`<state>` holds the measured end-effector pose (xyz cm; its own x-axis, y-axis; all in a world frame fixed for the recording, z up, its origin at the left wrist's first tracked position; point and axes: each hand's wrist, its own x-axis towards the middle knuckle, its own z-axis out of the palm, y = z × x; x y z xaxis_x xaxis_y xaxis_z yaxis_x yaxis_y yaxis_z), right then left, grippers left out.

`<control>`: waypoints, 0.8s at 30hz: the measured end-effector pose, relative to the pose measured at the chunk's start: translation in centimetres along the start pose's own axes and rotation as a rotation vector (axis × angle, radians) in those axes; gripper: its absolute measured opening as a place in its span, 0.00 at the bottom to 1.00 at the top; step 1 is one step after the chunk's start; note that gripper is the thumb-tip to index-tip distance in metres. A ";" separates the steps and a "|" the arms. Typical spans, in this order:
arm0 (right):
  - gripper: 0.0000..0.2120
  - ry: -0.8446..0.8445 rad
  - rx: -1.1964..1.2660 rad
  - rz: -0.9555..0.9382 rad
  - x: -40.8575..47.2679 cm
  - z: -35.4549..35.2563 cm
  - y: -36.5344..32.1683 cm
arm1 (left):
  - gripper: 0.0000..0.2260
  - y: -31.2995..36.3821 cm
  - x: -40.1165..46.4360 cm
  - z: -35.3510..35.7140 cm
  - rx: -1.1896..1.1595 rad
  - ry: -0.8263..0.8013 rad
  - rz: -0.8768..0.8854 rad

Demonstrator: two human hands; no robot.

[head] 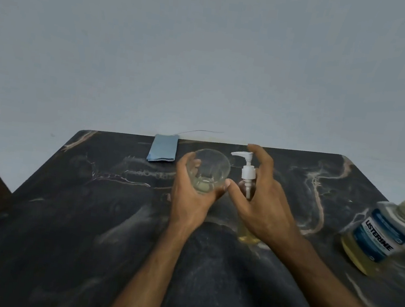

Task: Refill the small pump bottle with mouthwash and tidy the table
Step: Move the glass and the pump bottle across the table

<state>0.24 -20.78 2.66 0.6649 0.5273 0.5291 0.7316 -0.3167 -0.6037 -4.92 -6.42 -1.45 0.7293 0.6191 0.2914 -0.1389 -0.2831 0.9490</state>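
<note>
**Glass and pump bottle in hand at mid-surface**

The left hand [191, 197] grips a clear glass [209, 170] just left of the small pump bottle [248, 183]. The right hand [264, 200] curls round that bottle, which stands on the dark marbled surface [88, 216]. Well right of it stands the mouthwash bottle [386, 235]; behind and left, a folded blue cloth [163, 148].

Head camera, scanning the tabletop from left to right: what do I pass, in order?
Folded blue cloth → left hand gripping the clear glass → pump bottle with the right hand around it → Listerine bottle at the right edge.
</note>
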 end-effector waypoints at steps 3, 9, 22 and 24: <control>0.35 -0.051 -0.037 -0.015 -1.8 -0.5 -1.7 | 0.44 0.2 -2.7 -0.5 -0.042 0.016 0.011; 0.31 -0.123 -0.102 -0.026 -3.6 -0.5 -3.3 | 0.41 -0.5 -4.3 -0.7 -0.056 0.032 -0.001; 0.28 -0.090 -0.105 -0.025 -3.6 1.4 -3.8 | 0.37 -1.5 -5.0 -0.1 -0.097 0.004 -0.059; 0.25 -0.076 -0.103 -0.032 -3.7 1.5 -3.8 | 0.38 -1.6 -5.0 -0.2 -0.087 -0.002 -0.045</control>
<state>-5.22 -20.34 2.16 0.6302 0.5953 0.4985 0.7667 -0.3757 -0.5206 -8.43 -8.95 -4.36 0.7375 0.6280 0.2484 -0.1641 -0.1901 0.9680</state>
